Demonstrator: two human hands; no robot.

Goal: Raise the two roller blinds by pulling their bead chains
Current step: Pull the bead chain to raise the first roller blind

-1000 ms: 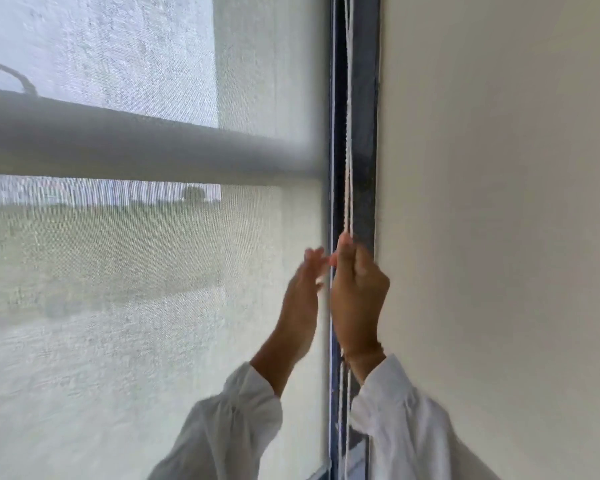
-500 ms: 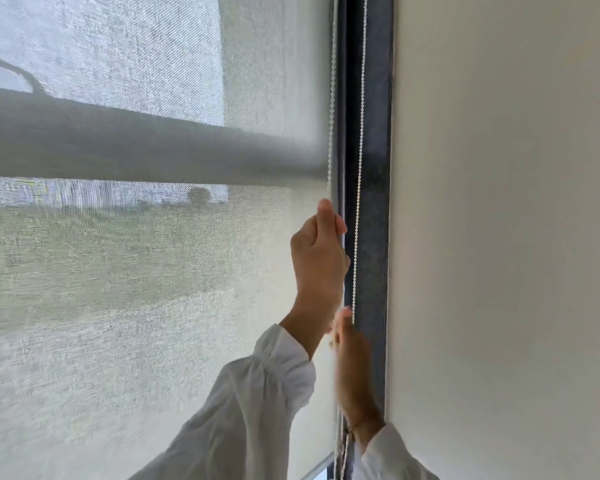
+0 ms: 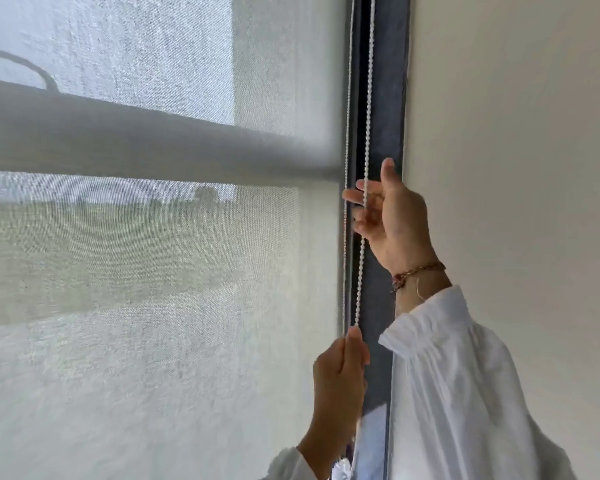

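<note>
Head view: bead chain (image 3: 360,271) runs vertically, left hand (image 3: 340,375) gripping.

Bead chain (image 3: 360,271) — cut off by the top edge above the right hand (image 3: 392,220), hidden inside the left hand (image 3: 340,372). Scenery (image 3: 118,220) through the roller blind (image 3: 153,375) — blurred.

place: indoor room at a window, home or office unclear | evidence: sheer roller blind (image 3: 153,341) over glass; dark window frame (image 3: 387,133); plain cream wall (image 3: 516,168) | outside: grey rail (image 3: 118,143); field (image 3: 118,254), trees (image 3: 205,194) through fabric
</note>
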